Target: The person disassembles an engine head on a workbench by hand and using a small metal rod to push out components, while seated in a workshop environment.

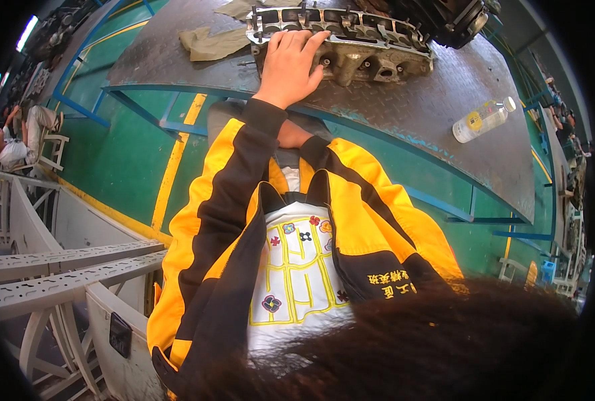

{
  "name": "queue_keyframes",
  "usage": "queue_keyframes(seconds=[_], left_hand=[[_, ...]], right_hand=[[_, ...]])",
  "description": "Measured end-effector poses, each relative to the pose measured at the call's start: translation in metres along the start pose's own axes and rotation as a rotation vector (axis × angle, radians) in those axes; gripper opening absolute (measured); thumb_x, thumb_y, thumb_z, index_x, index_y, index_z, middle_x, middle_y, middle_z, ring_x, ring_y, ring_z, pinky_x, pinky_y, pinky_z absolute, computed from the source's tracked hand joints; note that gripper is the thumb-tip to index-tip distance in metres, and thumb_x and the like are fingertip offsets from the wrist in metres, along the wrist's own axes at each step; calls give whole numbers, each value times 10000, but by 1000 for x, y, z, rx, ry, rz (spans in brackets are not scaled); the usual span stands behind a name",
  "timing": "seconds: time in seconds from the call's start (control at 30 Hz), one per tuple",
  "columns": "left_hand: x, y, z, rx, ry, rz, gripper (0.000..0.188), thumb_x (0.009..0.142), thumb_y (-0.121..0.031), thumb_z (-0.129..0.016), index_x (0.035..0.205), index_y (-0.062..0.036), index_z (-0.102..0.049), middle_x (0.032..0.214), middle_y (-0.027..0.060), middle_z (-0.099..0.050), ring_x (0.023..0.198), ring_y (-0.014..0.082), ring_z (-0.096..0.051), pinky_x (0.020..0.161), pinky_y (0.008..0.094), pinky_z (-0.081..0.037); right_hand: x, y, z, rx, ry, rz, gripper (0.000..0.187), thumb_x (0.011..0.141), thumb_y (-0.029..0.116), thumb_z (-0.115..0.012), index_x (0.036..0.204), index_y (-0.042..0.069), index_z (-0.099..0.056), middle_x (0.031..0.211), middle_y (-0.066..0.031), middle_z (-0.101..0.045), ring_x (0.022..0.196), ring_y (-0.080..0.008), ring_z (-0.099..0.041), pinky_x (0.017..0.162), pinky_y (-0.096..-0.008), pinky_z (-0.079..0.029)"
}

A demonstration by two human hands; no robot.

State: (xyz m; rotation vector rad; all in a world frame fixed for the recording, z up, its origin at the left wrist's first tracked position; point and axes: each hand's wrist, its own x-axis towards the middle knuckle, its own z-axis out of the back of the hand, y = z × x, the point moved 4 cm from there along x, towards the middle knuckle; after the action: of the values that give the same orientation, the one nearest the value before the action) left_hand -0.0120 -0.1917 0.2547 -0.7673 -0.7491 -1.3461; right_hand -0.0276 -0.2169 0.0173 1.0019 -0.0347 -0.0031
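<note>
A metal engine cylinder head (351,57) lies on the table near its far edge, its row of open chambers and upright studs facing up. My left hand (291,67) rests palm down on its left part, fingers stretched forward over the edge and thumb out to the side, gripping nothing I can see. My right hand (292,136) lies low, crossed beneath my left forearm by the table's near edge. Only its wrist and part of its back show; its fingers are hidden behind my left sleeve.
The dark metal table (404,107) has a blue frame. Crumpled olive cloth (210,45) lies left of the cylinder head, a dark engine assembly (454,23) behind it. A clear bottle (483,120) stands at the right. A seated person (17,144) is at far left, above grey metal frames (77,267).
</note>
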Motion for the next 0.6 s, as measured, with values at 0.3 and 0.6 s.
queue_keyframes(seconds=[0.3,0.6], left_hand=[[5,-6,0,56,46,-22,684,791,-243,-723,1438,-224,-503,1171,106,-592,1131,277,-536,1050,451,-352],[7,-7,0,58,34,-25,680,786,-233,-734,1432,-239,-524,1152,115,-607,1120,273,-548,1044,446,-364]], right_hand=[[17,-40,-11,25,-59,159,352,917,292,-655,1173,50,-681,1152,-204,-691,1088,-374,-648,925,-420,-500],[18,-51,-11,90,63,92,468,910,263,-736,1301,68,-570,1374,-122,-580,1300,-269,-518,1109,-402,-397]])
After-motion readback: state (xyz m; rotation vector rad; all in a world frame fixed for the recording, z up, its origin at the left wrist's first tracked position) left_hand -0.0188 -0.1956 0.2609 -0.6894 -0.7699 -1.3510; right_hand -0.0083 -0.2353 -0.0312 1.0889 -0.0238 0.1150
